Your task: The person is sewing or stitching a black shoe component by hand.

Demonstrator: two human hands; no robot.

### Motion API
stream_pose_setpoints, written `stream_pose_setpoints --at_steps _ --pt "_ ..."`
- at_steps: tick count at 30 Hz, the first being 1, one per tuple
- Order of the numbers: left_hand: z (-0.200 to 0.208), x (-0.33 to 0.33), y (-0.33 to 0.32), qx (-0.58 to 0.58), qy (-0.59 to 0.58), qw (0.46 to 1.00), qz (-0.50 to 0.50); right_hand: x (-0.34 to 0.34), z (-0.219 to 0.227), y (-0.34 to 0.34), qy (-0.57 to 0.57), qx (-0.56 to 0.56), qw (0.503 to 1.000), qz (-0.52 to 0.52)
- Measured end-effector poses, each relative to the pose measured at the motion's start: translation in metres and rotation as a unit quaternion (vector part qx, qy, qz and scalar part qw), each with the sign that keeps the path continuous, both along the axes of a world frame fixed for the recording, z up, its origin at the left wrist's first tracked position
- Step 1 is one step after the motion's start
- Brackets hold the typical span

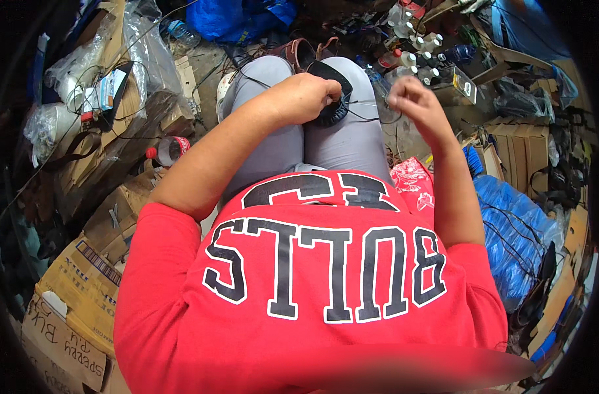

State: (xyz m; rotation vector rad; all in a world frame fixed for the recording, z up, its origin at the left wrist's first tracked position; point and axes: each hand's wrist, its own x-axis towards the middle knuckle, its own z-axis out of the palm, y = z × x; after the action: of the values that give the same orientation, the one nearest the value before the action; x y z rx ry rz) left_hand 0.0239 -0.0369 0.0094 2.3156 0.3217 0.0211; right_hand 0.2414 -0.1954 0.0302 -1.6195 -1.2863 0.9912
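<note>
A black shoe [332, 113] with a ridged edge rests on my right thigh, partly covered by my left hand. My left hand [309, 97] is closed on its upper part, thumb and fingers pressed together. Thin dark thread [379, 121] runs from the shoe toward my right hand [416, 105], which is raised to the right of my knee. The fingers of that hand are curled in a pinch at the thread and slightly blurred. Just beyond my knees stands brown footwear [299, 54], partly hidden by my legs.
Several small bottles [411, 59] with light caps stand at the far right. A red-capped bottle [171, 151] lies left of my legs. Cardboard [83, 282] and clear plastic sheeting [151, 59] crowd the left. Blue plastic [519, 243] lies at right, another blue bag [237, 20] ahead.
</note>
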Motion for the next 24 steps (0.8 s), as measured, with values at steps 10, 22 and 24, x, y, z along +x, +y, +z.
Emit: stream_pose_setpoints --at_steps 10,22,24 --pt "0.0 -0.004 0.004 0.037 0.017 0.999 -0.013 -0.036 0.032 0.024 -0.45 0.048 0.89 0.06" --pt "-0.004 -0.054 0.037 0.178 -0.034 0.983 -0.036 -0.029 0.0 0.019 -0.481 -0.042 0.855 0.187" --pt "0.009 -0.092 0.053 0.18 0.023 0.982 0.047 -0.001 -0.014 0.0 -0.452 0.027 0.878 0.154"
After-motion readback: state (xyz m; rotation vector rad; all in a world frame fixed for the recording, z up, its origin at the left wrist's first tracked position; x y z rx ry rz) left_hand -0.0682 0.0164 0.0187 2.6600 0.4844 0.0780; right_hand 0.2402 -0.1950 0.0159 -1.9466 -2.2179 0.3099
